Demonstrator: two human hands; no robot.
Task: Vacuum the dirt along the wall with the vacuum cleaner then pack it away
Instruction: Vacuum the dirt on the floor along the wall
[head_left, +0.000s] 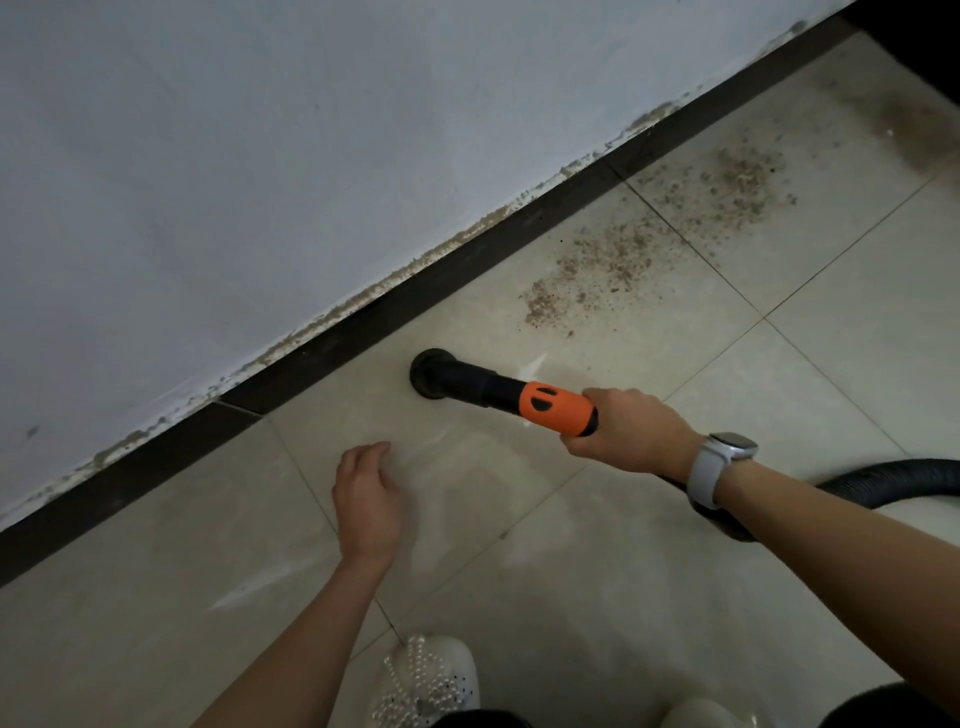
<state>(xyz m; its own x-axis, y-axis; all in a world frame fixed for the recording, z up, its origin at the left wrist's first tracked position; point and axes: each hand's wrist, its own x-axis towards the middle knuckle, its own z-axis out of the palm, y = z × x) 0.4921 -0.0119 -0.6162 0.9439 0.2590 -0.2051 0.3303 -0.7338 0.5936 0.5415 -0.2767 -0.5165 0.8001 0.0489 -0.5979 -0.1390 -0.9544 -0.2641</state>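
My right hand grips the orange handle of the vacuum wand. Its black round nozzle sits on the beige tile floor just in front of the dark skirting board. A black ribbed hose runs from under my right wrist off the right edge. Brown dirt lies scattered along the skirting, up and to the right of the nozzle, with a second patch further on. My left hand hovers over the floor, fingers loosely curled, holding nothing.
The pale wall fills the upper left, with crumbly grime along the top of the skirting. My white beaded shoe stands at the bottom edge, another shoe to its right. A dark smudge marks the floor far right.
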